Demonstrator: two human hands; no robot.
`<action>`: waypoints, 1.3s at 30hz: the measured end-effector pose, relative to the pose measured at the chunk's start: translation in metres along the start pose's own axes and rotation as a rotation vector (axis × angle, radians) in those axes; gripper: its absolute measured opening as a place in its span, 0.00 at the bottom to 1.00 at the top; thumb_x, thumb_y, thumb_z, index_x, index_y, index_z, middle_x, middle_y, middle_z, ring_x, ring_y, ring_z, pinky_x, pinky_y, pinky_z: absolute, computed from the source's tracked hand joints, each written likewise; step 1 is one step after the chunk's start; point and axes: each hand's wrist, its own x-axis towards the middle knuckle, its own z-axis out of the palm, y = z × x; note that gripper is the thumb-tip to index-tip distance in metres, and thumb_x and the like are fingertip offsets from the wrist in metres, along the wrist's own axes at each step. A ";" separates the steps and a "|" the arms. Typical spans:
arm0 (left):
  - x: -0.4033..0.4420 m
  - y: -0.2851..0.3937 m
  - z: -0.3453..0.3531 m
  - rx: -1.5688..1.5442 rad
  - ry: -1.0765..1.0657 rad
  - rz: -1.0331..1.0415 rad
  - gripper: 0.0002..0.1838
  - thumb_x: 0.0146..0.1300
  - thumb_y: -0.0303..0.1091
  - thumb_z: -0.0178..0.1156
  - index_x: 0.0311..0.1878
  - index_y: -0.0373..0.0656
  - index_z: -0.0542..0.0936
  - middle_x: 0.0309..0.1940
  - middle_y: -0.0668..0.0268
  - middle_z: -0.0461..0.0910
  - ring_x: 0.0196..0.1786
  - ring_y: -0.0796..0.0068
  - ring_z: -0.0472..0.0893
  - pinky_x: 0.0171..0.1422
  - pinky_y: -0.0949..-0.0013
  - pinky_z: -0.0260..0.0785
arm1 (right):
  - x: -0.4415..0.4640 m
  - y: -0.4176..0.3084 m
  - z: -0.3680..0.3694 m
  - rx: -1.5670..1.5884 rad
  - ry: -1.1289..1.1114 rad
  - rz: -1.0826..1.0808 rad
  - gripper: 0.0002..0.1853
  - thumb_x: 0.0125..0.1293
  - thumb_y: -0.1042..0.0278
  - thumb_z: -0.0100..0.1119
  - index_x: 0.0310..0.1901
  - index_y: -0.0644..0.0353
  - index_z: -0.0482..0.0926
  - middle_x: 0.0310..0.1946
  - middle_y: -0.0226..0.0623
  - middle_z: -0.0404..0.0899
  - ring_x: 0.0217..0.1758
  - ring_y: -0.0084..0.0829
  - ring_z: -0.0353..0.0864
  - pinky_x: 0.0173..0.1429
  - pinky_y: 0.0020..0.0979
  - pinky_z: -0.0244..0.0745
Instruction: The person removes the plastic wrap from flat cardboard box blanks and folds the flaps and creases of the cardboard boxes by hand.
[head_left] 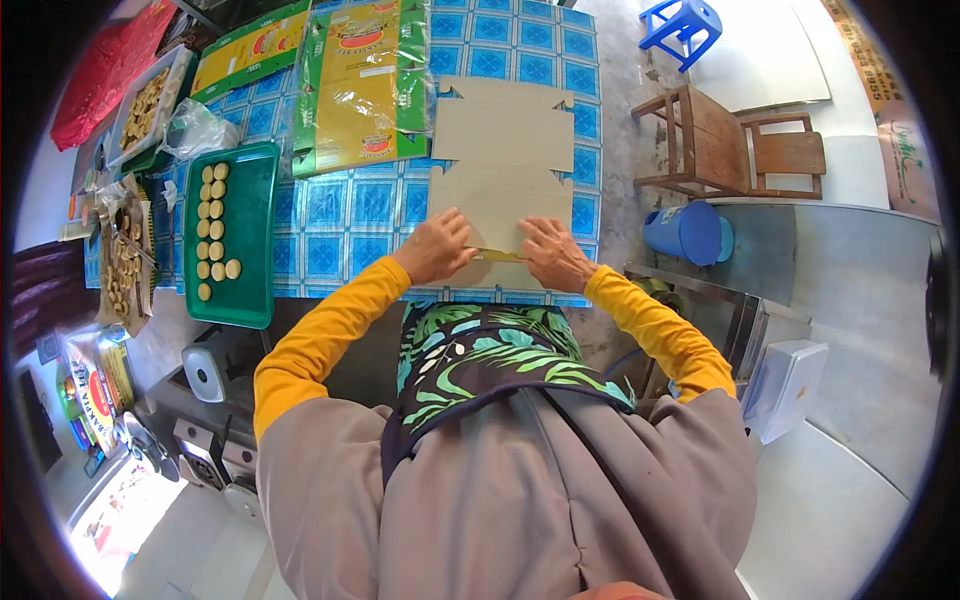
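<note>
Left hand [438, 247] and right hand [556, 254], fingers curled, pinch the cardboard blank's [503, 195] partly raised six-o'clock edge; panels toward twelve lie unfolded on the worktop [352, 215].

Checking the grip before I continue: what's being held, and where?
The cardboard sheet, by its near end: left hand and right hand grip it with a yellow strip showing between them.

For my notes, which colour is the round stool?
Blue stool, best seen in the head view.
</note>
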 end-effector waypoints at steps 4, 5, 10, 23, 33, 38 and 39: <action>0.014 -0.022 -0.022 -0.526 -0.215 -0.098 0.30 0.71 0.53 0.45 0.64 0.37 0.71 0.66 0.51 0.67 0.70 0.54 0.64 0.75 0.62 0.55 | 0.016 -0.003 -0.051 0.561 -0.240 -0.036 0.12 0.54 0.68 0.65 0.31 0.64 0.72 0.33 0.44 0.79 0.40 0.35 0.80 0.42 0.34 0.74; 0.015 -0.029 -0.016 -0.703 -0.264 -0.107 0.31 0.74 0.55 0.38 0.66 0.38 0.69 0.69 0.50 0.63 0.72 0.58 0.62 0.77 0.64 0.51 | 0.023 -0.004 -0.069 0.568 -0.243 -0.035 0.12 0.54 0.68 0.65 0.31 0.64 0.72 0.33 0.44 0.79 0.40 0.35 0.80 0.42 0.34 0.74; 0.024 -0.054 -0.018 -1.381 -0.677 -0.423 0.38 0.72 0.64 0.31 0.67 0.41 0.69 0.70 0.57 0.64 0.72 0.67 0.62 0.77 0.67 0.47 | 0.048 0.041 -0.105 0.708 -0.478 0.203 0.13 0.55 0.69 0.66 0.27 0.64 0.70 0.17 0.37 0.62 0.22 0.21 0.65 0.29 0.28 0.66; 0.012 -0.011 0.021 -1.166 0.180 -0.682 0.18 0.60 0.38 0.64 0.49 0.38 0.77 0.38 0.63 0.82 0.38 0.71 0.79 0.43 0.64 0.71 | 0.087 0.110 0.006 -0.111 -0.017 0.552 0.11 0.60 0.62 0.60 0.40 0.57 0.77 0.39 0.44 0.80 0.49 0.45 0.77 0.50 0.46 0.67; 0.018 0.023 0.027 -0.195 0.363 -0.853 0.38 0.44 0.31 0.73 0.62 0.40 0.69 0.39 0.57 0.71 0.46 0.56 0.71 0.53 0.57 0.64 | 0.082 0.000 0.065 -0.179 0.269 0.117 0.31 0.57 0.66 0.58 0.65 0.51 0.65 0.66 0.53 0.59 0.70 0.51 0.57 0.66 0.52 0.51; 0.016 0.016 0.034 -0.225 0.340 -0.890 0.42 0.45 0.28 0.72 0.67 0.45 0.66 0.42 0.59 0.69 0.49 0.57 0.68 0.56 0.56 0.61 | 0.116 -0.016 0.082 -0.154 0.299 0.236 0.40 0.54 0.63 0.63 0.69 0.48 0.57 0.67 0.56 0.55 0.71 0.54 0.54 0.67 0.55 0.48; 0.015 0.015 0.033 -0.224 0.339 -0.884 0.42 0.45 0.28 0.72 0.67 0.45 0.66 0.42 0.59 0.69 0.49 0.57 0.68 0.56 0.56 0.61 | 0.120 -0.017 0.082 -0.171 0.323 0.264 0.40 0.54 0.61 0.64 0.68 0.48 0.57 0.67 0.58 0.54 0.71 0.55 0.53 0.67 0.55 0.48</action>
